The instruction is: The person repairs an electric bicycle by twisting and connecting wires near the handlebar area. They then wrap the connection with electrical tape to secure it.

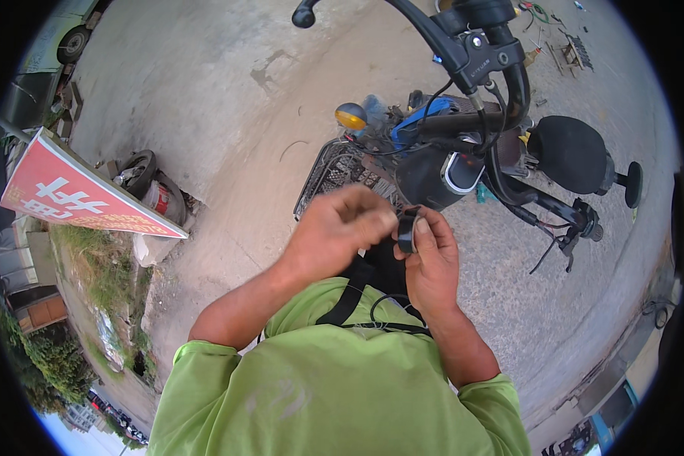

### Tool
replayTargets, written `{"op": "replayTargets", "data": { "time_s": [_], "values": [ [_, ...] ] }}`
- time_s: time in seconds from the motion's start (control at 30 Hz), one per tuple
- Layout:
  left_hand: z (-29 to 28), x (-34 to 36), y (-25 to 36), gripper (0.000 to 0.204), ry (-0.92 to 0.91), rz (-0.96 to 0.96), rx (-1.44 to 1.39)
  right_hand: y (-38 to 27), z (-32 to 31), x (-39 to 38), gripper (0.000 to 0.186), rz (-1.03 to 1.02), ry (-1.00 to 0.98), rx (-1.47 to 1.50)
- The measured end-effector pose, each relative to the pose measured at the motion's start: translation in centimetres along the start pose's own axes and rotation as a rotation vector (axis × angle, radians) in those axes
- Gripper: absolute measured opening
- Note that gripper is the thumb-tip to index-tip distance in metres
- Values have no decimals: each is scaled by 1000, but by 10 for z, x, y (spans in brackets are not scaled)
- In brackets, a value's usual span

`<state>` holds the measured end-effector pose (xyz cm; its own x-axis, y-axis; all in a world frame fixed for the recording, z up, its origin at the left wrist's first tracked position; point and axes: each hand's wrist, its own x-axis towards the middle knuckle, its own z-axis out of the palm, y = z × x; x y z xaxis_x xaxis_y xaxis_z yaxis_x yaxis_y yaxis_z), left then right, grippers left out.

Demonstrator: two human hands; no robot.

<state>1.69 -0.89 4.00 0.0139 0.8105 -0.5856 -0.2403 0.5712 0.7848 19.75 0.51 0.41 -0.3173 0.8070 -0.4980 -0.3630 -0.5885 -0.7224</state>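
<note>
In front of my belly, my right hand (435, 258) grips a small, shiny black roll of tape (406, 232) between thumb and fingers, its edge turned toward me. Close beside it on the left is my left hand (336, 232), slightly blurred, with fingers curled and the thumb pressed in. Whatever those left fingertips may pinch is too small or hidden to make out. Just beyond both hands stands a two- or three-wheeled vehicle with a black handlebar (513, 99), a brake lever (425, 34) and cables.
A black wire basket (330, 171) and an amber lamp (350, 116) sit beyond my hands. On the right is a round black mirror (570, 154). A red sign board (83, 190) leans at the left near old tyres (138, 173). Tools lie on the far ground.
</note>
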Motion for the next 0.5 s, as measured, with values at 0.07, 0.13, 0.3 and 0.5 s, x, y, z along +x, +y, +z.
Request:
{"op": "replayTargets", "data": {
  "time_s": [0.07,0.13,0.3,0.5],
  "values": [
    [12,-5,-12,30,-11,63,110,5,3,2,26,-52,31,-20],
    [15,-2,-21,29,7,50,84,13,2,4,25,-114,28,-29],
    [6,-3,-26,23,31,246,89,2,-1,6,27,-144,19,-144],
    [-3,-5,-17,22,109,540,487,-23,-7,6,26,-218,-125,-310]
  ]
}}
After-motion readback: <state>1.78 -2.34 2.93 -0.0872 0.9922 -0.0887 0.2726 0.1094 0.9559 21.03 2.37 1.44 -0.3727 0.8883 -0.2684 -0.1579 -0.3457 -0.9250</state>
